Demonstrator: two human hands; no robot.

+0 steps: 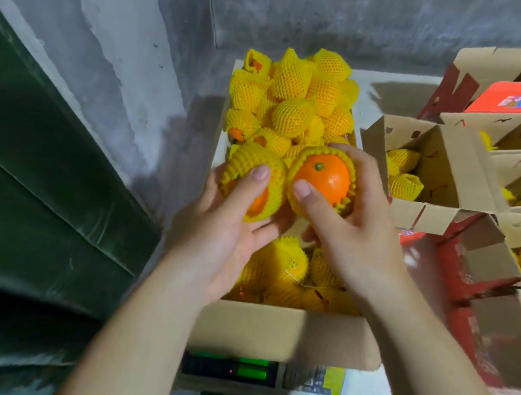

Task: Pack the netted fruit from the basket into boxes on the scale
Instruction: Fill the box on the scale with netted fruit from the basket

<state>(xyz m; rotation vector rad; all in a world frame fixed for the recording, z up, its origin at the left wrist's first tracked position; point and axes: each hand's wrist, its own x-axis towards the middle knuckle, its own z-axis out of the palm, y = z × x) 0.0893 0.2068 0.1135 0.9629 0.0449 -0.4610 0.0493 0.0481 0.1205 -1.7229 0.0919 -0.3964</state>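
The left hand (225,222) curls its fingers round a netted orange (251,182), thumb on top. The right hand (349,223) grips a second orange (322,176), its yellow foam net pulled back from the top. Both are held just above the cardboard box (284,331), heaped with netted fruit, which seems to rest on the scale (228,368). Part-filled boxes (449,177) stand at right.
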